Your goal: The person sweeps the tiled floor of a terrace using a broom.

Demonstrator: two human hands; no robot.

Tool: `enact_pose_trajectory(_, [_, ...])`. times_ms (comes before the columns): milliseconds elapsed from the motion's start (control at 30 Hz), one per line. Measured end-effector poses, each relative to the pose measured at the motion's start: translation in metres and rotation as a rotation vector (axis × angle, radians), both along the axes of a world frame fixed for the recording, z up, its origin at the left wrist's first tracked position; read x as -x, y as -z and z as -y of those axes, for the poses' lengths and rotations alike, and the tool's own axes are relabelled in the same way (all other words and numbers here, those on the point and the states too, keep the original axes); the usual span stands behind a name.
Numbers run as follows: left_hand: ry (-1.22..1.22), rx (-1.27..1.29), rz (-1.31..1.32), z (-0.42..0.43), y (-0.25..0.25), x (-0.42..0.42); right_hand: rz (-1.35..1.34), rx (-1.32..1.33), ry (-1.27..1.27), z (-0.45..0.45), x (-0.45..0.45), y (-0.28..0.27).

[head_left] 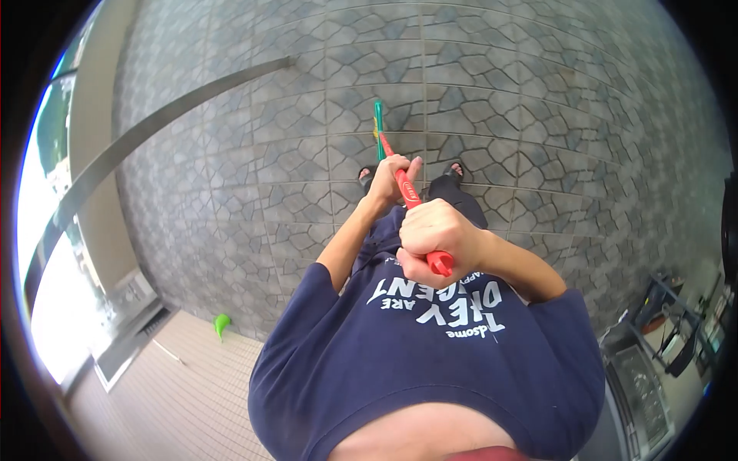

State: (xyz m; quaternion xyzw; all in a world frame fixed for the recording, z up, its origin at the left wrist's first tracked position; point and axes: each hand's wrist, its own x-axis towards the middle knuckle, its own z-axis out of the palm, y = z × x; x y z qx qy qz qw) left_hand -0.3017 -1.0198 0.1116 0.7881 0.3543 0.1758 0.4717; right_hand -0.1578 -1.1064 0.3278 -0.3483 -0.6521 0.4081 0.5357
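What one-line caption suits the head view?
Left hand and right hand grip a red pole with a green end above patterned floor tiles.

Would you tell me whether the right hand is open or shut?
Shut: the right hand is curled around the red pole, whose end protrudes.

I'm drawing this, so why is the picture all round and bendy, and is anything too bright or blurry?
In the head view, black corners and the curved-looking grey bar suggest a very wide lens; the opening at the left edge glares white; the stone-patterned floor looks softer toward the edges; the red stick looks fairly sharp.
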Motion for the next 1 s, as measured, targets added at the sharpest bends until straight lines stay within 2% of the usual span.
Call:
enact_pose_trajectory(133, [-0.037, -0.178, -0.116, -0.066, 0.011, 0.130, -0.113, 0.015, -0.092, -0.055, 0.081, 0.022])
enact_pose_trajectory(267, [0.022, -0.258, -0.287, -0.173, 0.038, 0.262, -0.213, 0.071, -0.063, -0.141, 0.178, 0.066])
enact_pose_trajectory(333, [-0.031, -0.245, -0.349, -0.230, 0.062, 0.318, -0.275, 0.105, -0.019, -0.190, 0.233, 0.113])
enact_pose_trajectory(400, [-0.014, -0.362, -0.440, -0.280, 0.088, 0.367, -0.255, 0.141, -0.010, -0.235, 0.282, 0.170])
enact_pose_trajectory(467, [-0.107, -0.397, -0.521, -0.305, 0.117, 0.401, -0.191, 0.106, -0.008, -0.265, 0.321, 0.215])
enact_pose_trajectory(567, [-0.120, -0.222, -0.577, -0.323, 0.151, 0.411, -0.102, 0.021, 0.011, -0.285, 0.342, 0.216])
enact_pose_trajectory(667, [0.028, -0.260, -0.496, -0.318, 0.143, 0.360, -0.053, 0.042, 0.109, -0.262, 0.318, 0.193])
enact_pose_trajectory(700, [0.121, -0.301, -0.367, -0.315, 0.149, 0.337, -0.062, 0.063, 0.159, -0.245, 0.298, 0.188])
enact_pose_trajectory(800, [0.410, -0.083, -0.193, -0.278, 0.137, 0.241, -0.058, 0.111, 0.315, -0.184, 0.230, 0.155])
enact_pose_trajectory(833, [0.416, -0.013, -0.143, -0.255, 0.129, 0.208, -0.037, 0.097, 0.363, -0.166, 0.210, 0.141])
enact_pose_trajectory(867, [0.351, -0.020, 0.073, -0.199, 0.125, 0.147, 0.057, 0.186, 0.435, -0.124, 0.173, 0.106])
enact_pose_trajectory(1000, [0.193, 0.081, 0.271, -0.073, 0.084, 0.026, 0.169, 0.205, 0.547, -0.042, 0.111, 0.044])
